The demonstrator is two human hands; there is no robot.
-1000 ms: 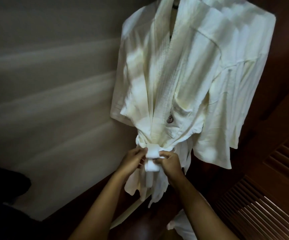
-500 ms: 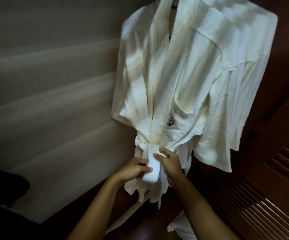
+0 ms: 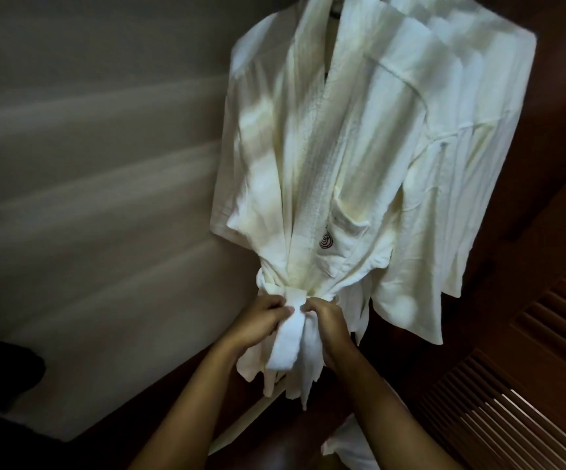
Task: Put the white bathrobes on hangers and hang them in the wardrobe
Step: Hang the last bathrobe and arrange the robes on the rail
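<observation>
Nearest the camera, both forearms reached up and forward to the waist of the front bathrobe [image 3: 312,157]. The left hand [image 3: 261,322] pinched the left side of the belt knot [image 3: 295,300], its fingers curled against the fabric; the right hand [image 3: 329,325] pinched the opposite side in the same manner, fingers curled round the cloth. Below the knot, the free belt tail [image 3: 283,347] hung straight down between the two hands. The robe hung closed on a hanger whose body was hidden under the collar, with the wardrobe's dark wood interior [image 3: 563,79] behind it. A second white bathrobe [image 3: 471,164] hung just behind and to the right, touching the first. The cloth appeared soft, thick and light; it would likely drape and slip rather than hold shape, so the belt close to the knot was judged the soundest place to grip. A small dark embroidered emblem [image 3: 325,240] sat on the chest pocket; no lettering could be read. A louvred wardrobe door [image 3: 519,385] stood at lower right, and a pale wall [image 3: 88,164] lay at left.
</observation>
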